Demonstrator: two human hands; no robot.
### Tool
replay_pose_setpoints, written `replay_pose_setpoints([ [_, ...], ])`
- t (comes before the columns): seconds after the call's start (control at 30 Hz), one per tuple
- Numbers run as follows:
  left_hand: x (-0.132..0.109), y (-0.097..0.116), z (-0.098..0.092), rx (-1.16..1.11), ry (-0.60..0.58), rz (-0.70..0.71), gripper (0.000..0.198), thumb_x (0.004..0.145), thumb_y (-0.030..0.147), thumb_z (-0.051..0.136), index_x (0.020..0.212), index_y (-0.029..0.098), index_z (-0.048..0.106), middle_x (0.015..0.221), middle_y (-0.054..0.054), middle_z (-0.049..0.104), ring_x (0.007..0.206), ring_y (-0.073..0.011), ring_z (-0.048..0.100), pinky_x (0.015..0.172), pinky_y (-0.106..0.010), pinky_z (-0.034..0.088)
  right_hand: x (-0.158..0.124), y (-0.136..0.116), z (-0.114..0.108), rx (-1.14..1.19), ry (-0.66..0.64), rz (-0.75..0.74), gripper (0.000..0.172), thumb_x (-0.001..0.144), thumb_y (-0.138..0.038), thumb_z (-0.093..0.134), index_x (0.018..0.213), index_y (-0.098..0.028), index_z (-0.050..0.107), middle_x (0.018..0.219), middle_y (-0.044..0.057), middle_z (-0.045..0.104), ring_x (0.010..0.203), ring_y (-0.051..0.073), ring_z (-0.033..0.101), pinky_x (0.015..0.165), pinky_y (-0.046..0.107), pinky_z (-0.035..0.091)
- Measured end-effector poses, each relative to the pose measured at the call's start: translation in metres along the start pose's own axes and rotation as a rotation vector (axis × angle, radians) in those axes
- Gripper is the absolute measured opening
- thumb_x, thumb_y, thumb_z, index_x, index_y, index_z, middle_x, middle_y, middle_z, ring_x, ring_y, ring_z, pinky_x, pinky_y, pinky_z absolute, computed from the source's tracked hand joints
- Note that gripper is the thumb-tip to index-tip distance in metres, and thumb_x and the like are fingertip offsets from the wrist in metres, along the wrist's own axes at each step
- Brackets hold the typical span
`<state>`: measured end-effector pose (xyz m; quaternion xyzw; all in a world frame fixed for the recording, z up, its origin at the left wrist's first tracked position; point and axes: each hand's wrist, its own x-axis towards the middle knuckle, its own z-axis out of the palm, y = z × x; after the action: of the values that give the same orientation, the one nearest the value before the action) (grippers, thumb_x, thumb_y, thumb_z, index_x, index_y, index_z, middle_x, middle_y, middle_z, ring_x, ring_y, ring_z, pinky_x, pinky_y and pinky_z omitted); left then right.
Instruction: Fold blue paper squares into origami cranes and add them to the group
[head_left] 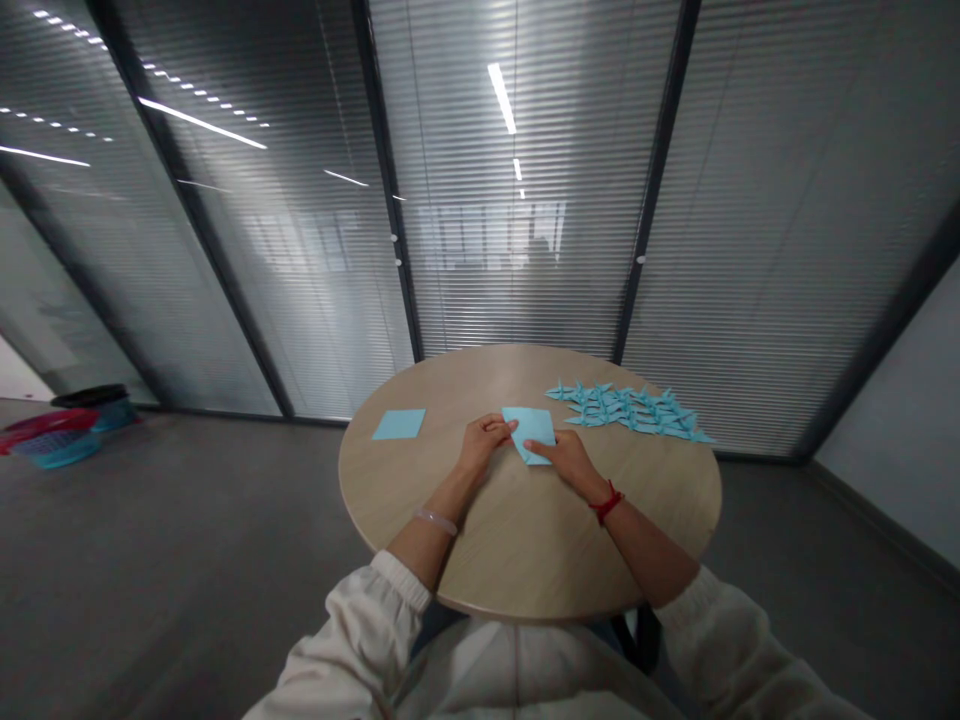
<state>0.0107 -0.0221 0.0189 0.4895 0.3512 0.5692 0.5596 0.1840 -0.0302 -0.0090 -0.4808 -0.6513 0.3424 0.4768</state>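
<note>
A light-blue sheet of paper (531, 424), partly folded at its lower left, is held between my two hands above the middle of the round table. My left hand (484, 442) pinches its left edge with the fingertips. On the right side, my right hand (571, 460) grips the paper, thumb on top and the other fingers behind it. To the left lies a flat light-blue square of paper (400, 424). Several folded blue paper cranes (630, 408) stand in close rows at the back right.
The round wooden table (525, 570) fills the space before me. Behind it rise glass partitions with blinds (517, 300). Red and blue plastic baskets (60, 440) are on the grey floor at the far left.
</note>
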Motion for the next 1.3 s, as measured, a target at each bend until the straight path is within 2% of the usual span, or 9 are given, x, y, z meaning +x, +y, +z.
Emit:
replay_pose_setpoints([
  [0.37,-0.001,0.003,0.000,-0.099,0.084,-0.001,0.035,0.054,0.035,0.084,0.072,0.011,0.067,0.071,-0.006,0.067,0.062,-0.0125,0.061,0.065,-0.026,0.052,-0.002,-0.003,0.001,0.015,-0.017,0.001,0.041,0.063,-0.049,0.070,0.064,-0.008,0.070,0.054,0.002,0.057,0.049,0.011,0.046,0.047,0.022,0.034],
  [0.6,0.000,0.002,-0.001,-0.085,0.128,0.014,0.035,0.053,0.036,0.084,0.071,0.010,0.069,0.071,-0.006,0.067,0.061,-0.0125,0.060,0.063,-0.026,0.052,-0.005,-0.009,0.001,0.033,-0.038,0.019,0.039,0.062,-0.048,0.070,0.060,-0.009,0.068,0.052,0.000,0.055,0.047,0.009,0.043,0.046,0.022,0.033],
  [0.77,0.000,0.002,-0.002,-0.082,0.131,0.021,0.037,0.053,0.040,0.083,0.070,0.011,0.068,0.071,-0.007,0.067,0.060,-0.0127,0.060,0.062,-0.027,0.052,-0.006,-0.013,0.000,0.051,-0.061,0.026,0.040,0.062,-0.049,0.071,0.064,-0.008,0.069,0.055,0.002,0.058,0.050,0.011,0.047,0.047,0.022,0.034],
  [0.93,0.000,0.002,-0.002,-0.085,0.128,0.039,0.039,0.055,0.045,0.082,0.062,0.012,0.062,0.060,-0.004,0.062,0.052,-0.0106,0.056,0.056,-0.025,0.050,-0.005,-0.011,0.000,0.068,-0.067,0.013,0.042,0.062,-0.050,0.071,0.066,-0.008,0.070,0.056,0.002,0.060,0.051,0.011,0.048,0.049,0.023,0.036],
  [1.3,0.000,0.000,-0.001,-0.067,0.117,0.075,0.042,0.060,0.050,0.077,0.057,0.015,0.053,0.053,-0.001,0.057,0.047,-0.0106,0.054,0.051,-0.025,0.048,-0.003,-0.007,0.001,0.061,-0.080,0.016,0.041,0.062,-0.049,0.071,0.065,-0.008,0.070,0.054,0.002,0.059,0.050,0.011,0.048,0.048,0.022,0.037],
])
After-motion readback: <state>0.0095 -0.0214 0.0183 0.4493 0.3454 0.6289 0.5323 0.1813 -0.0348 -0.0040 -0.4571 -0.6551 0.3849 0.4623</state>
